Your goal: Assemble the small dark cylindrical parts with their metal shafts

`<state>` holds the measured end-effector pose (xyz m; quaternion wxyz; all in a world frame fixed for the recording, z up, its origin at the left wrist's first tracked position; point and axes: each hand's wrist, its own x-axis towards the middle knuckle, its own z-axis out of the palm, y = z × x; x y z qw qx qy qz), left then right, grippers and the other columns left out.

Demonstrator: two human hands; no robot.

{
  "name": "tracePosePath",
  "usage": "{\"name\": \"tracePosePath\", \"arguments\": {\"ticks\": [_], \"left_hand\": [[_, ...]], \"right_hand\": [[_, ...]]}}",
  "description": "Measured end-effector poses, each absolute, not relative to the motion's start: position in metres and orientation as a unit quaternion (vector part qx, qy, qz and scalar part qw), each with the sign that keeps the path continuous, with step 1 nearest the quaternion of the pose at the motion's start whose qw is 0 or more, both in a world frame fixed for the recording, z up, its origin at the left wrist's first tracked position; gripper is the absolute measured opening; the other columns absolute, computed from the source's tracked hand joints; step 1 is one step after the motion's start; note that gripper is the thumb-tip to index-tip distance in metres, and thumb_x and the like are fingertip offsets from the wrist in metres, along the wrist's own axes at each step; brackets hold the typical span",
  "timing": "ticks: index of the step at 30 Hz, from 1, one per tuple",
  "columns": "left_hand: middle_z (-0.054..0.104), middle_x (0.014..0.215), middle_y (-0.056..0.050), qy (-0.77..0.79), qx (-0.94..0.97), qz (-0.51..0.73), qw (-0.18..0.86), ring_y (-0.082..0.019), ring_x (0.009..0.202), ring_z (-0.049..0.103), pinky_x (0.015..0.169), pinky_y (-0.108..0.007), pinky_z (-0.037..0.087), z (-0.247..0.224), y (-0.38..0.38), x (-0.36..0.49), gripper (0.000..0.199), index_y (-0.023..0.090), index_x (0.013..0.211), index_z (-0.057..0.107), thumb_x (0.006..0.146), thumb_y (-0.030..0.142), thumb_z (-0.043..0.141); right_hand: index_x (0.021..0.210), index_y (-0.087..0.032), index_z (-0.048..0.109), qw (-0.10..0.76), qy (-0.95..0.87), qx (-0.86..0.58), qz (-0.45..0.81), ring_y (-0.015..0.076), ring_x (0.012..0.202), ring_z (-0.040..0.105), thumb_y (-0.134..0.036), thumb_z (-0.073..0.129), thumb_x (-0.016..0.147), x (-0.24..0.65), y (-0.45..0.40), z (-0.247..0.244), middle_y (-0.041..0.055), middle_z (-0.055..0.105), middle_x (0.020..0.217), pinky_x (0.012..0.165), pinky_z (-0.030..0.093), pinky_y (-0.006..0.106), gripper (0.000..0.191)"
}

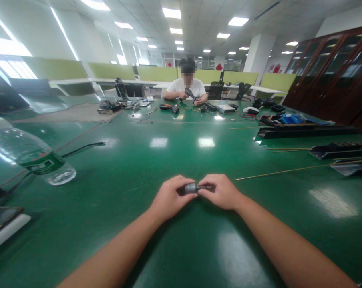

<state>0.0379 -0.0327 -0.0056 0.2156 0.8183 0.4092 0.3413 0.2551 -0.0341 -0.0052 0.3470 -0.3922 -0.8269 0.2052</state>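
Over the near middle of the green table [181, 160], my left hand [172, 197] is closed on a small grey and black cylindrical part [191, 188], with thumb and fingers on its left end. My right hand [222, 192] pinches a thin dark shaft [204, 187] that lies in line with the cylinder, at its right side. The fingertips of both hands almost touch. Whether the shaft and the cylinder are one piece cannot be made out. The palms hide the outer ends of both.
A plastic bottle [45, 160] is at the left, above a dark flat device [3, 220]. Black channels [307, 131] and thin rods [283, 172] lie at the right. Across the table, a person [185, 86] holds a power tool [190, 93] behind scattered tools and parts.
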Motion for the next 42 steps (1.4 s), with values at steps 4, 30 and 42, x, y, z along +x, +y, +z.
{"name": "tracePosePath", "arguments": {"ticks": [4, 30, 42], "left_hand": [[0.069, 0.094, -0.002, 0.408, 0.817, 0.344, 0.218, -0.017, 0.087, 0.062, 0.080, -0.030, 0.047, -0.004, -0.034, 0.038, 0.025, 0.024, 0.102, 0.070, 0.079, 0.032, 0.075], [0.069, 0.094, 0.000, 0.429, 0.800, 0.359, 0.217, -0.016, 0.087, 0.062, 0.078, -0.028, 0.047, -0.004, -0.031, 0.035, 0.024, 0.027, 0.102, 0.070, 0.078, 0.032, 0.075], [0.071, 0.093, -0.003, 0.484, 0.756, 0.386, 0.215, -0.019, 0.081, 0.064, 0.075, -0.031, 0.050, -0.001, -0.031, 0.033, 0.027, 0.023, 0.100, 0.071, 0.078, 0.039, 0.073]], "right_hand": [[0.087, -0.018, 0.074, 0.349, -0.823, -0.398, 0.208, 0.0150, 0.070, 0.062, -0.021, 0.070, 0.079, 0.255, -0.034, -0.005, 0.0026, 0.071, 0.080, 0.066, 0.044, 0.025, 0.009], [0.084, -0.018, 0.074, 0.376, -0.788, -0.436, 0.217, 0.0153, 0.068, 0.062, -0.023, 0.070, 0.078, 0.262, -0.030, -0.005, 0.0030, 0.071, 0.076, 0.064, 0.046, 0.026, 0.008], [0.076, -0.016, 0.058, 0.422, -0.607, -0.472, 0.480, 0.0121, 0.047, 0.057, -0.041, 0.053, 0.088, 0.270, -0.011, -0.021, 0.0013, 0.062, 0.062, 0.044, 0.037, 0.021, 0.029]]}}
